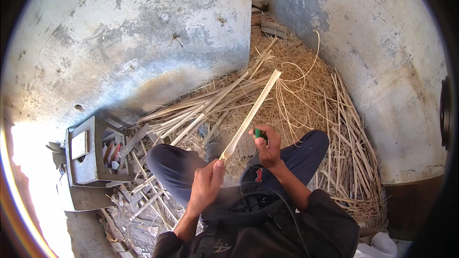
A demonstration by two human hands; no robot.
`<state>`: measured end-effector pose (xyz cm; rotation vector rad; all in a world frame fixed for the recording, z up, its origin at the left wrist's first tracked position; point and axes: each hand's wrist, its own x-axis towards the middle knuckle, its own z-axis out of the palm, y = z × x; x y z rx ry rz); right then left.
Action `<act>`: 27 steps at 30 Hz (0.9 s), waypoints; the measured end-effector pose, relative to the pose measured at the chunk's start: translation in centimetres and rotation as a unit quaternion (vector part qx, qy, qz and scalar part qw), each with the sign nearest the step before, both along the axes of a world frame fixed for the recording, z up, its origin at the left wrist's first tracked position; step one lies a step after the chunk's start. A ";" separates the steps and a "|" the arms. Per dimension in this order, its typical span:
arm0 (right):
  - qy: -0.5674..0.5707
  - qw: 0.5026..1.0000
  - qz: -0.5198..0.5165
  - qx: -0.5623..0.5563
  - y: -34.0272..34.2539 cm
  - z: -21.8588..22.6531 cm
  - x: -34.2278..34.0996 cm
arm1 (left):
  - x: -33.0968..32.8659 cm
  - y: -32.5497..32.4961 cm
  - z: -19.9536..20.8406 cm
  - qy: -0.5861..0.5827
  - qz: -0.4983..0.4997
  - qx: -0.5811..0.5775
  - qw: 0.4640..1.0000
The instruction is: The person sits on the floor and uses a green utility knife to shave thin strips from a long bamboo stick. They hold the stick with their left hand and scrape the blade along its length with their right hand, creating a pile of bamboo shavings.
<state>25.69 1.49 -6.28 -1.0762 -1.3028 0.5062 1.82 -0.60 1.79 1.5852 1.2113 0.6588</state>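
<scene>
Head view: peeling walls (143, 33) flank straw (306, 62) beneath strip (255, 110)

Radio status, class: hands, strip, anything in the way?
Left hand gripping pale strip at near end. Right hand holding green-handled tool close by. Possible snag: thin strands near far end.

Blk top (330, 227), sleeves (322, 206) approx. elbow length, w/ small pale squiggle (222, 245) on front. Blk straps (208, 239) across torso; thin blk cable (292, 212) curves along R side. Dk blue-grey trousers (302, 158), red mark (258, 176) on R leg. L hand (205, 185) & R hand (268, 147) bare.
</scene>
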 end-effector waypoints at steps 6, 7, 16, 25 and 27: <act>-0.145 0.988 0.011 0.049 0.2 1.9 0.7 | 0.6 0.1 0.9 -0.010 -0.009 0.012 1.000; -0.154 0.987 0.013 0.052 0.1 2.3 0.8 | 0.7 0.1 0.9 -0.015 -0.010 0.013 1.000; -0.196 0.976 -0.019 0.098 0.4 3.2 1.3 | 0.9 0.1 1.0 -0.051 -0.028 -0.024 0.998; -0.228 0.963 -0.049 0.135 0.7 4.1 1.7 | 0.7 0.1 1.5 -0.083 -0.040 -0.087 0.992; -0.239 0.960 -0.054 0.132 0.7 4.2 1.9 | 0.7 0.1 1.3 -0.083 -0.038 -0.087 0.992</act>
